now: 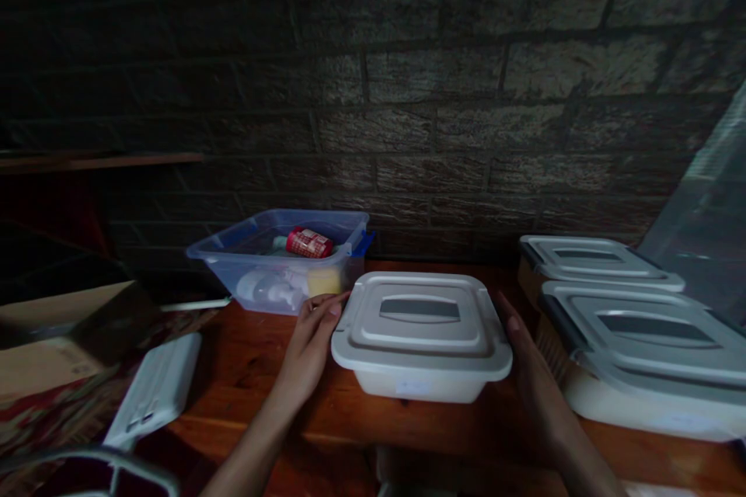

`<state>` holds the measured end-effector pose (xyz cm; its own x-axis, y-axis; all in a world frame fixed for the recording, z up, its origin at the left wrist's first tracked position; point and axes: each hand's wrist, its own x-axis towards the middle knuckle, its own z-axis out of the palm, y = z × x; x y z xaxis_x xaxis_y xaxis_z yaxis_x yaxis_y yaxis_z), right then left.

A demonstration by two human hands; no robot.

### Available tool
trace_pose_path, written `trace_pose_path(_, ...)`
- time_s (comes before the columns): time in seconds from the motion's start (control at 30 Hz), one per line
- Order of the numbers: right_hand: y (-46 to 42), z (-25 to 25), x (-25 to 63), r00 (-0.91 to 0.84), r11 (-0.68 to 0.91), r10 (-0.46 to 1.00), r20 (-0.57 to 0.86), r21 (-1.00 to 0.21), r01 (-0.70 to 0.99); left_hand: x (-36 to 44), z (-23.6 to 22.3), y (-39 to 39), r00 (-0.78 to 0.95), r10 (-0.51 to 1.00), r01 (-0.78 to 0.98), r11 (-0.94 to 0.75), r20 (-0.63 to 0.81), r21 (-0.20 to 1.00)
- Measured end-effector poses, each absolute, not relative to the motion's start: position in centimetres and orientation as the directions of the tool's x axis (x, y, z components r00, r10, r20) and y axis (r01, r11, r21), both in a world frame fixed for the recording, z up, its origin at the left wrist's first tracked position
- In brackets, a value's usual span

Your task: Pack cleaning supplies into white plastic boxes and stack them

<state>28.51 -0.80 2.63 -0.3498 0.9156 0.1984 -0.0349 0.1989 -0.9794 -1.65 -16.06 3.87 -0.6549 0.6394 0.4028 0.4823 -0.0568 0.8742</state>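
A white storage box [420, 384] with a pale grey lid [420, 343] sits on the wooden table in front of me. A darker grey handle panel is set in the lid's middle, and the lid lies level on the box. My left hand [311, 338] is at the lid's left side, its fingers stretched out and touching or nearly touching the edge. Along the right side my right hand [524, 349] is held upright with straight fingers, close to the lid; contact cannot be made out. Neither hand's fingers wrap round anything visible.
Two similar lidded boxes [658, 335] [600, 258] stand at the right. Behind left is a clear blue-tinted bin [227, 252] holding a red-labelled bottle [308, 243]. A white power strip [160, 380] and a cardboard box [52, 369] lie left. A brick wall [408, 116] rises behind.
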Motion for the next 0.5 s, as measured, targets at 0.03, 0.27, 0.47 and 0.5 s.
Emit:
trace_pose_path(0.03,-1.0,2.5,28.5,-0.349,0.188,0.920,0.181,-0.982,-0.015,-1.5,3.9,-16.3,-0.643,0.643,0.513,-0.042,0.416,0.857)
trace_pose_path(0.27,-2.0,2.7,28.4,-0.290,0.444,0.877,0.383,-0.877,0.185,0.3,5.0,-16.9,-0.622,0.657,0.571,0.008,0.426,0.821)
trace_pose_path(0.47,-2.3,3.9,28.2,-0.318,0.542,0.827,0.463,-0.806,0.238,0.2,5.9,-16.8,-0.590,0.640,0.637,-0.008,0.493,0.771)
trace_pose_path(0.5,-2.4,4.0,28.2,-0.316,0.558,0.819,0.480,-0.794,0.240,0.2,6.2,-16.8,-0.586,0.625,0.649,-0.018,0.515,0.760)
